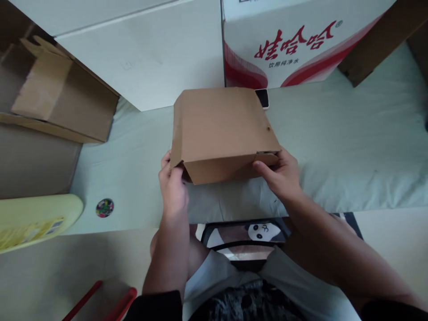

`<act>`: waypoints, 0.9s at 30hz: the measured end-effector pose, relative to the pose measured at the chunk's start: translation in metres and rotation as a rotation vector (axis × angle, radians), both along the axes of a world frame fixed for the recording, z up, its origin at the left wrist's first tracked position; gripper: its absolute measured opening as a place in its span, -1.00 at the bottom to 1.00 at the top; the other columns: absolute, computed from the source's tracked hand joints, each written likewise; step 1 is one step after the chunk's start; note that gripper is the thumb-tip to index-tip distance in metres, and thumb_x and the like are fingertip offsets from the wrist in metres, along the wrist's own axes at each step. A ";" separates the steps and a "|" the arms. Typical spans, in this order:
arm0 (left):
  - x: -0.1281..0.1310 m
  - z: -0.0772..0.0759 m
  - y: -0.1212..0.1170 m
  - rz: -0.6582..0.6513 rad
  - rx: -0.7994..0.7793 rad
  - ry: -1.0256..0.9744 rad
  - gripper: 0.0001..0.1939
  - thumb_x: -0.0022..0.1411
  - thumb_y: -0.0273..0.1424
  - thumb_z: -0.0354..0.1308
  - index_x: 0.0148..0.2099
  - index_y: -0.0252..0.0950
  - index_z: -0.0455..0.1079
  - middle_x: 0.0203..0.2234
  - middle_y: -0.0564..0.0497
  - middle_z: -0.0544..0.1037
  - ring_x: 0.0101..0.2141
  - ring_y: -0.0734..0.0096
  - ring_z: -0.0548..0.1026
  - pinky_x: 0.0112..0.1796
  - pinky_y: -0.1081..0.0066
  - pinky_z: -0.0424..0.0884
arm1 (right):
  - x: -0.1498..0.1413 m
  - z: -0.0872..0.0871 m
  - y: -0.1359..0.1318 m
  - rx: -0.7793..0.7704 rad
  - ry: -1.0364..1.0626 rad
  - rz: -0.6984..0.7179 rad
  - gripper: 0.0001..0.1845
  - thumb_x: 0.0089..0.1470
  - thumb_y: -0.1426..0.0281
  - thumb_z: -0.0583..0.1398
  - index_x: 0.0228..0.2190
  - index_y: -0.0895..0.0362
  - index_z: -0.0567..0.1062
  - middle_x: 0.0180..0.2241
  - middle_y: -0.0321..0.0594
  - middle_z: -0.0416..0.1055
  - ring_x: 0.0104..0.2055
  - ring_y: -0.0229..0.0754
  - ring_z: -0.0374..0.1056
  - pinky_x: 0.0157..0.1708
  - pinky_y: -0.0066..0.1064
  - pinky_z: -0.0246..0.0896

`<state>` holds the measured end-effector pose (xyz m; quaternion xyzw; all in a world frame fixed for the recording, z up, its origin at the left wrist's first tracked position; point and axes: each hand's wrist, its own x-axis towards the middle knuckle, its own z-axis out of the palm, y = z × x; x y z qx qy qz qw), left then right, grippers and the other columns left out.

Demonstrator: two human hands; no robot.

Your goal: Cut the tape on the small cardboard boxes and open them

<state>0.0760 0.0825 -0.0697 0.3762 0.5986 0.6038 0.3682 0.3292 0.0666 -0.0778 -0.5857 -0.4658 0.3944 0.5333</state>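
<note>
A brown cardboard box (pixel 224 125) is between my two hands, its broad flat face turned up toward me. My left hand (pixel 173 183) grips the near left corner, the thumb at an angled flap and the fingers around the outer side. At the near right corner, my right hand (pixel 279 171) is closed on the box, its thumb pressed against the front side below a small tab. The fingers under the box are hidden. Behind its far right corner, a phone-like dark device with a pale edge (pixel 262 98) is partly covered.
A white carton with red lettering (pixel 281 53) and a plain white box (pixel 160 62) stand behind. Open cardboard boxes (pixel 80 98) are at left, near a pale yellow bottle (pixel 40 218) and a round patterned disc (pixel 104 207). Pale green cloth (pixel 351 151) covers the surface.
</note>
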 end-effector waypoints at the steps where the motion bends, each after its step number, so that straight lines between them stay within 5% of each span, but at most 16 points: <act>1: 0.000 0.000 0.000 0.018 0.019 -0.006 -0.79 0.07 -0.33 0.25 -0.21 -0.19 0.61 0.05 -0.06 0.58 0.20 0.09 0.50 0.23 0.21 0.44 | 0.000 0.003 0.000 -0.004 -0.022 0.003 -0.64 -0.10 0.12 0.42 -0.38 0.04 0.47 -0.44 -0.30 0.52 -0.41 -0.19 0.34 -0.43 -0.34 0.24; 9: -0.001 -0.002 0.001 0.032 0.014 -0.058 -0.72 0.03 -0.30 0.26 -0.17 -0.22 0.60 0.02 -0.08 0.61 0.11 0.10 0.56 0.13 0.23 0.49 | 0.000 0.010 0.001 -0.016 -0.038 0.012 -0.65 -0.10 0.16 0.39 -0.49 0.03 0.35 -0.57 -0.39 0.35 -0.50 -0.27 0.18 -0.46 -0.38 0.07; 15: 0.005 0.004 -0.001 0.025 0.063 -0.046 -0.81 0.06 -0.33 0.24 -0.23 -0.21 0.55 -0.25 0.00 0.65 -0.07 0.21 0.61 -0.04 0.31 0.51 | 0.000 0.008 0.000 -0.009 -0.046 0.023 -0.66 -0.08 0.16 0.39 -0.47 0.03 0.37 -0.54 -0.38 0.37 -0.47 -0.25 0.20 -0.45 -0.37 0.11; 27: -0.010 -0.009 -0.002 -0.087 0.014 0.074 -0.68 0.20 -0.17 0.25 -0.06 -0.19 0.59 -0.08 -0.06 0.65 0.04 0.09 0.61 0.02 0.23 0.54 | 0.000 0.006 0.000 0.004 -0.058 0.033 -0.74 -0.07 0.16 0.37 -0.40 0.03 0.48 -0.45 -0.30 0.52 -0.41 -0.17 0.36 -0.43 -0.33 0.25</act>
